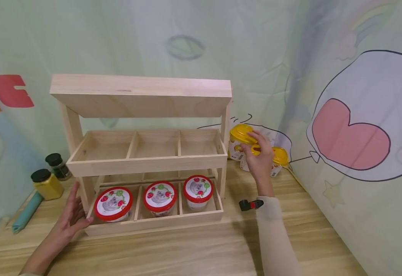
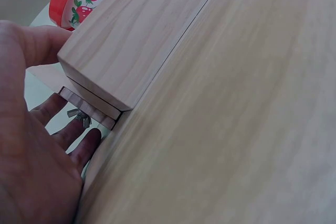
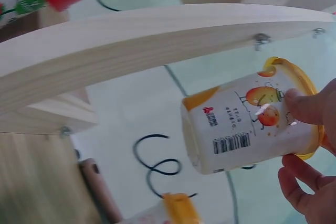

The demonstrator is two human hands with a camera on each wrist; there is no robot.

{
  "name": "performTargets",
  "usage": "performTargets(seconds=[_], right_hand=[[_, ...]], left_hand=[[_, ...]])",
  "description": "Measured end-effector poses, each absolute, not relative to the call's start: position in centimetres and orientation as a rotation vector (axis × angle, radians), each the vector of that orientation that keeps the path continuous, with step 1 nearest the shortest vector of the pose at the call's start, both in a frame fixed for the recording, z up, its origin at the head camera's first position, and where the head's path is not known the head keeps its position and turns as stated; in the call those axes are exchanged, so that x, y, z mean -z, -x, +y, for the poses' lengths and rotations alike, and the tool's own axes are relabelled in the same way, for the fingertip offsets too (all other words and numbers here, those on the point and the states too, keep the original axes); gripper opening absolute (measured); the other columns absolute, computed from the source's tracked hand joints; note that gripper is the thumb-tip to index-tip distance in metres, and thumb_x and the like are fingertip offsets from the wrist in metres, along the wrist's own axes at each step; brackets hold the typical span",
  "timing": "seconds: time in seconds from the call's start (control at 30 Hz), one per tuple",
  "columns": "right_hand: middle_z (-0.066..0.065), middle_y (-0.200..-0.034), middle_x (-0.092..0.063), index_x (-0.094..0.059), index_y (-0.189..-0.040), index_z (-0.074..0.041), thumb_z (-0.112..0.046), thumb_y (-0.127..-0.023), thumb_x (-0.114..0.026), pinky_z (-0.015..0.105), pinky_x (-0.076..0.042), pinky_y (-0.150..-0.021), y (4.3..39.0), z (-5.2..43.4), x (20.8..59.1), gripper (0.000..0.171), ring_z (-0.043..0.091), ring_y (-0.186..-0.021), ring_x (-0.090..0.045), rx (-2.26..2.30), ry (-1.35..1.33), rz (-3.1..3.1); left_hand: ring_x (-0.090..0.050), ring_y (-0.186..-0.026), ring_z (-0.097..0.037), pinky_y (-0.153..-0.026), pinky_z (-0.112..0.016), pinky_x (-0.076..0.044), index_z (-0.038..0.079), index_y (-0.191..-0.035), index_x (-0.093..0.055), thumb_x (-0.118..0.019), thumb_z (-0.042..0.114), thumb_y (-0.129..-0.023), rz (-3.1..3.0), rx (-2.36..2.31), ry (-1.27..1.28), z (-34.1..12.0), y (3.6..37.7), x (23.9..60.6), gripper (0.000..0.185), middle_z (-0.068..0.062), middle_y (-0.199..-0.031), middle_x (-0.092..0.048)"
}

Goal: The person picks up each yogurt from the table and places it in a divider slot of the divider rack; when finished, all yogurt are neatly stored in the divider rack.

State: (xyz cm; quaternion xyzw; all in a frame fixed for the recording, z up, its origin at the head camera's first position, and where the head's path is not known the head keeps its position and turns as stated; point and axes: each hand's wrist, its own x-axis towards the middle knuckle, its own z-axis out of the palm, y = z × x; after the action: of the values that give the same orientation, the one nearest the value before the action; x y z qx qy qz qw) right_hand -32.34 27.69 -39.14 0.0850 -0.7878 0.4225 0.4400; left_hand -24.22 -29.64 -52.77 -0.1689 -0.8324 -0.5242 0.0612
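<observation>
A two-tier wooden rack (image 1: 145, 163) stands on the wooden table (image 1: 194, 249). Its lower tier holds three red-lidded strawberry cups (image 1: 113, 203) (image 1: 159, 196) (image 1: 197, 189); the upper tier's compartments are bare. To the right of the rack, my right hand (image 1: 259, 155) grips a yellow-lidded cup (image 1: 239, 140) and holds it tilted in the air. The right wrist view shows that cup (image 3: 241, 124) with fruit print and a barcode, my fingers (image 3: 310, 108) around its lid end. My left hand (image 1: 71, 216) rests with straight fingers against the rack's lower left corner (image 2: 121, 45).
A second yellow-lidded cup (image 1: 279, 159) stands by the wall behind my right hand. Left of the rack are a yellow jar (image 1: 47, 184), a dark jar (image 1: 58, 166) and a teal roll (image 1: 26, 212). A painted cloth backdrop closes the back and right.
</observation>
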Motion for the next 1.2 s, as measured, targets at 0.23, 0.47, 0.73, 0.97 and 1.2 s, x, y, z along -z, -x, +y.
performTargets(seconds=[0.23,0.47,0.73,0.97,1.2], right_hand=[[0.01,-0.15,-0.065,-0.072,-0.135,-0.008,-0.014,-0.096,-0.082,0.044,-0.055,-0.089,30.9,28.7,37.2,0.041,0.034,-0.123,-0.064,-1.096,-0.203,-1.971],[0.008,-0.15,-0.066,-0.073,-0.135,-0.01,-0.016,-0.095,-0.083,0.016,-0.047,-0.085,29.3,29.2,35.4,0.042,0.031,-0.123,-0.064,-1.086,-0.209,-1.947],[0.009,-0.148,-0.067,-0.069,-0.141,-0.011,-0.017,-0.095,-0.084,0.015,-0.05,-0.089,27.8,29.0,33.9,0.049,0.032,-0.12,-0.067,-1.091,-0.2,-1.917],[0.005,-0.149,-0.065,-0.061,-0.146,-0.009,-0.016,-0.094,-0.085,0.019,-0.052,-0.094,26.6,28.6,32.7,0.058,0.029,-0.118,-0.066,-1.126,-0.199,-1.907],[0.004,-0.147,-0.066,-0.06,-0.145,-0.005,-0.01,-0.094,-0.084,0.018,-0.053,-0.1,25.6,27.9,31.8,0.056,0.019,-0.117,-0.068,-1.141,-0.264,-1.858]], left_hand=[[-0.03,-0.128,0.023,-0.101,-0.001,-0.033,0.036,-0.171,0.015,-0.063,-0.005,-0.101,-2.494,1.576,0.534,-29.7,24.2,52.9,0.113,-0.001,-0.172,-0.019],[-0.03,-0.128,0.022,-0.101,-0.001,-0.033,0.037,-0.171,0.016,-0.062,-0.003,-0.102,-2.504,1.582,0.525,-29.7,24.2,53.0,0.112,-0.009,-0.174,-0.015],[-0.03,-0.13,0.022,-0.101,0.0,-0.032,0.038,-0.171,0.017,-0.062,-0.004,-0.102,-2.508,1.595,0.515,-29.7,24.3,53.1,0.113,-0.012,-0.176,-0.011],[-0.027,-0.135,0.02,-0.102,0.001,-0.03,0.04,-0.17,0.017,-0.063,-0.001,-0.103,-2.523,1.605,0.483,-29.7,24.3,53.0,0.113,-0.024,-0.177,-0.003],[-0.029,-0.13,0.022,-0.101,0.0,-0.032,0.04,-0.17,0.017,-0.062,-0.001,-0.103,-2.523,1.592,0.501,-29.8,24.3,53.0,0.111,-0.013,-0.179,-0.005]])
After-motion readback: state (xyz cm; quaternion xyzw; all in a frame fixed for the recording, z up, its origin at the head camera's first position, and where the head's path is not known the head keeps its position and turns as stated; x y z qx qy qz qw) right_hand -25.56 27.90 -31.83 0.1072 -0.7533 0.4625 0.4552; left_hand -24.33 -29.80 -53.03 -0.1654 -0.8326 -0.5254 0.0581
